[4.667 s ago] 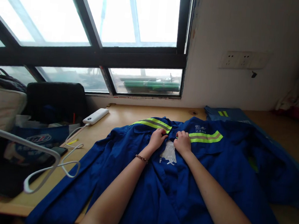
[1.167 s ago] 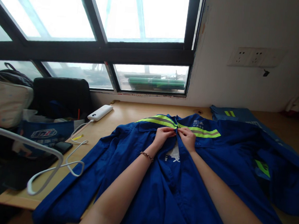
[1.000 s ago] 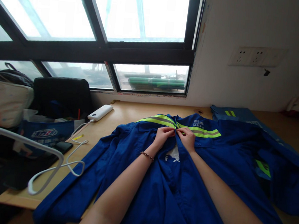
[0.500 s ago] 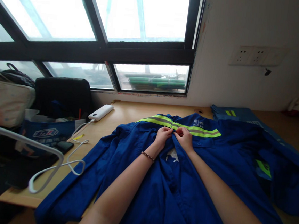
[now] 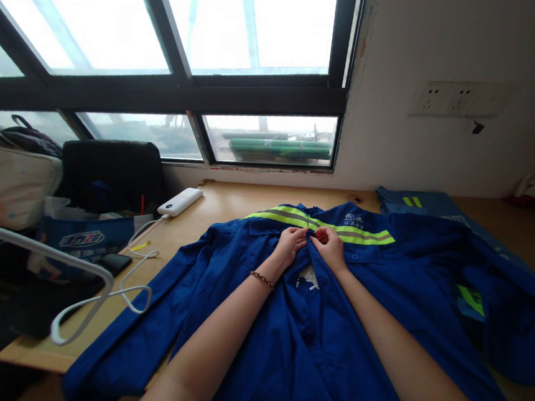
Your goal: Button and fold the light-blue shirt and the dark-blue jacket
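A blue work jacket (image 5: 221, 296) with yellow-green reflective stripes (image 5: 367, 236) lies spread over a wooden desk (image 5: 220, 206), its chest toward the window. My left hand (image 5: 290, 243), with a bead bracelet on the wrist, pinches the left front edge of the jacket just below the stripe. My right hand (image 5: 329, 248) pinches the right front edge beside it. The two hands touch at the fingertips, holding the two edges together. A white printed label shows in the gap just below them.
A white power bank (image 5: 180, 201) with its white cable (image 5: 135, 276) lies at the desk's left. A black phone (image 5: 113, 263), a blue bag (image 5: 81, 240) and a black chair back (image 5: 111, 171) sit further left. A folded blue garment (image 5: 417, 204) lies at the back right, under wall sockets (image 5: 454, 98).
Over the last seconds my hands drew the two front edges together, so the reflective stripes now meet. In the last half second the hands barely moved.
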Demonstrator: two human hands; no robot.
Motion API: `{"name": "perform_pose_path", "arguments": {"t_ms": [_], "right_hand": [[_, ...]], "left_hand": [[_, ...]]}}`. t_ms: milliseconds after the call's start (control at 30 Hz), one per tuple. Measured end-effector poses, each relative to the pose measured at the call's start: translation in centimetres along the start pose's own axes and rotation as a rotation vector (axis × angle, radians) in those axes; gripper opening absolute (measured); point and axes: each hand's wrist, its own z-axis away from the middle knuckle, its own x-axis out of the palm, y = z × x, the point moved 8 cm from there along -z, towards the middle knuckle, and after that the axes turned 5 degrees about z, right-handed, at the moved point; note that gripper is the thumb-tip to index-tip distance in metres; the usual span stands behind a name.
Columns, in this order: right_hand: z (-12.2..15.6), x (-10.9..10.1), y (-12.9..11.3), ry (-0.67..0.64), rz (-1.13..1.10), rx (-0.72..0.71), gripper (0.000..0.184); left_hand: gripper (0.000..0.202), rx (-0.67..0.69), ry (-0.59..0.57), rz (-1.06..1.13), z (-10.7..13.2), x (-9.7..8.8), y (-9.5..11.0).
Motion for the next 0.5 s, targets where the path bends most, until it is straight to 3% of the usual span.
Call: {"name": "perform_pose_path", "arguments": {"t_ms": [267,500], "right_hand": [[-0.1,0.1,0.1,0.002,0.030,-0.009,0.021],[-0.4,0.2,1.2,-0.028,-0.141,0.107,0.024]], "left_hand": [[0.026,0.019,0.007,0.002,0.0,-0.1,0.1],[0.035,0.083,-0.067,-0.007,0.2,0.3,0.3]]}}
